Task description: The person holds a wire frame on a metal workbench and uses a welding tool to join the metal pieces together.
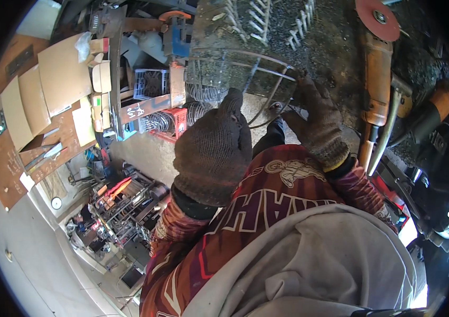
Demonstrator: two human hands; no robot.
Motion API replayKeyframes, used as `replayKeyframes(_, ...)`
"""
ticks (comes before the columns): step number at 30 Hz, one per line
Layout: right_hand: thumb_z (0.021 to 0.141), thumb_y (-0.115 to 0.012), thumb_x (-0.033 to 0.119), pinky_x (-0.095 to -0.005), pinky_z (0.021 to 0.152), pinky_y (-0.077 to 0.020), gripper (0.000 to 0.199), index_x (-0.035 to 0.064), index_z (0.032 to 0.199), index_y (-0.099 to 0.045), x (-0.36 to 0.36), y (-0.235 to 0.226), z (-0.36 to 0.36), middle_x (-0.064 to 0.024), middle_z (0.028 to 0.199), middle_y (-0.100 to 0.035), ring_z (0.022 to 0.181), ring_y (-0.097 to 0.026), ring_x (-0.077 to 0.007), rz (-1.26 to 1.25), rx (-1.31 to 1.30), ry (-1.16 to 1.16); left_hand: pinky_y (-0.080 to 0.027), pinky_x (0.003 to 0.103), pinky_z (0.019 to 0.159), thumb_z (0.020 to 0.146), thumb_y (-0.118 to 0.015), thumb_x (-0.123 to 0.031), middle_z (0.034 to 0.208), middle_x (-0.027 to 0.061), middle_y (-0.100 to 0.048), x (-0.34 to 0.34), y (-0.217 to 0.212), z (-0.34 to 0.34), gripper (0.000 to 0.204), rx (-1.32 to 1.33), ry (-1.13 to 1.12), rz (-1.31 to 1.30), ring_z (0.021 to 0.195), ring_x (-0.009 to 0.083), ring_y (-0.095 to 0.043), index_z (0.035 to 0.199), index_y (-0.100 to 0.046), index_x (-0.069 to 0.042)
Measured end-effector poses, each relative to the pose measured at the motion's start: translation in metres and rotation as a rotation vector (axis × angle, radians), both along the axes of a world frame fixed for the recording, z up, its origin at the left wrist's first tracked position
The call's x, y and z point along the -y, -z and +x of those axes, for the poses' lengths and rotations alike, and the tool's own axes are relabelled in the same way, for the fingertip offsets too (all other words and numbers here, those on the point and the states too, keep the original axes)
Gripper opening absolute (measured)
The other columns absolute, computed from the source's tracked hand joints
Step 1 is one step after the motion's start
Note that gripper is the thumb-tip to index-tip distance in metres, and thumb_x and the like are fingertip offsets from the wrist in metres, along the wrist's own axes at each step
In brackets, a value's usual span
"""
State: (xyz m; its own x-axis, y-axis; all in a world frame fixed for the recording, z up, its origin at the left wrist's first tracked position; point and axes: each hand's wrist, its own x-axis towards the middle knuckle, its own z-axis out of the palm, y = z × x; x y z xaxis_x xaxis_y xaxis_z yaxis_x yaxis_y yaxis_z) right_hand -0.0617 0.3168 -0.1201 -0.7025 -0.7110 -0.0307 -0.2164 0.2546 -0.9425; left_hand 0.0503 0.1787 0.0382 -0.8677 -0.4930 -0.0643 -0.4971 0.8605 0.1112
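Note:
Both my hands wear dark, dirty knit gloves. Between them is a frame of thin metal rods point(252, 74), with long curved rods joined by short crosspieces, reaching over the dark work surface point(335, 47). My right hand point(319, 116) has its fingers bent at the frame's right end, where the rods meet the glove. My left hand point(214, 148) is closed, thumb side up, at the lower end of a curved rod. The glove hides exactly how its fingers grip.
To the right lie an orange angle grinder point(377, 79) with a red disc, a hammer point(388, 127) and a second grinder point(441, 103). Pale ribbed metal pieces point(260, 21) are at the far side. Leftward stand a blue vise point(177, 39), a red crate point(179, 124) with wire coils, and cardboard point(63, 71).

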Motion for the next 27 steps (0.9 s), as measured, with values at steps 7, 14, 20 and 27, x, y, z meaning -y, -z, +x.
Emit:
replayKeyframes(7,0.08,-0.08,0.014,-0.0404,0.089,-0.0561,0.073,-0.0031,0.143,-0.047,-0.001,0.005,0.0,-0.0194,0.122,-0.063,0.103,-0.069,-0.0317,0.045,-0.142,-0.065,-0.06,0.039,0.072,0.09,-0.068,-0.009,0.103,0.0172,-0.074,0.004,0.009,0.007,0.026,-0.042,0.067,-0.085,0.082,0.0318,-0.073,0.114,-0.072,-0.004)
replayKeyframes(14,0.08,-0.078,0.021,-0.0448,0.088,-0.056,0.078,0.0035,0.148,-0.045,0.001,-0.004,0.002,-0.0226,0.124,-0.064,0.106,-0.067,-0.0399,0.004,-0.107,-0.035,-0.059,0.039,0.073,0.091,-0.068,-0.01,0.102,0.018,-0.074,-0.002,0.002,0.007,0.027,-0.068,0.003,-0.015,0.083,0.0317,-0.073,0.117,-0.071,-0.004)
replayKeyframes(20,0.079,-0.08,0.028,-0.0492,0.088,-0.0559,0.084,0.0058,0.15,-0.042,-0.003,0.005,0.0,-0.0266,0.125,-0.061,0.107,-0.066,-0.043,0.112,-0.174,-0.035,-0.058,0.037,0.076,0.092,-0.066,-0.007,0.105,0.0182,-0.074,0.002,0.016,0.006,0.027,-0.103,0.017,-0.004,0.088,0.0311,-0.074,0.118,-0.069,-0.003)
replayKeyframes(27,0.078,-0.08,0.034,-0.0508,0.091,-0.0541,0.092,0.0024,0.152,-0.036,-0.005,0.008,0.001,-0.0277,0.127,-0.059,0.109,-0.064,-0.0461,0.126,-0.207,-0.059,-0.058,0.038,0.066,0.09,-0.068,-0.011,0.096,0.0153,-0.074,0.011,0.029,0.013,0.029,-0.209,0.136,-0.103,0.075,0.0296,-0.071,0.117,-0.07,-0.002)
